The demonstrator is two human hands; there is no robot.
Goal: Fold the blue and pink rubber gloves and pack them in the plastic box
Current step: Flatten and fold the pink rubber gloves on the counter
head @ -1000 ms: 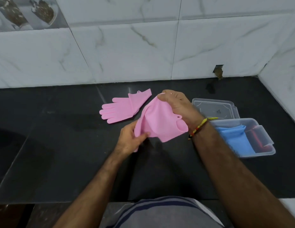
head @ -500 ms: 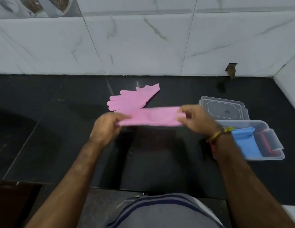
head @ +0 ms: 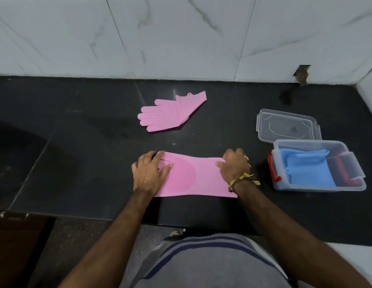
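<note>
A pink rubber glove [head: 198, 177] lies flat across the black counter in front of me. My left hand [head: 150, 173] presses down on its finger end, covering the fingers. My right hand [head: 235, 166] grips the cuff end at the right. A second pink glove [head: 170, 112] lies flat farther back, apart from both hands. The clear plastic box [head: 320, 187] stands at the right with folded blue gloves [head: 307, 168] inside it.
The box's clear lid [head: 287, 125] lies on the counter just behind the box. A white marble wall runs along the back and right. The black counter [head: 77, 142] has its front edge close to my body.
The glove was held up in the air, then stretched out between both hands; now it lies flat on the counter with both hands on its ends.
</note>
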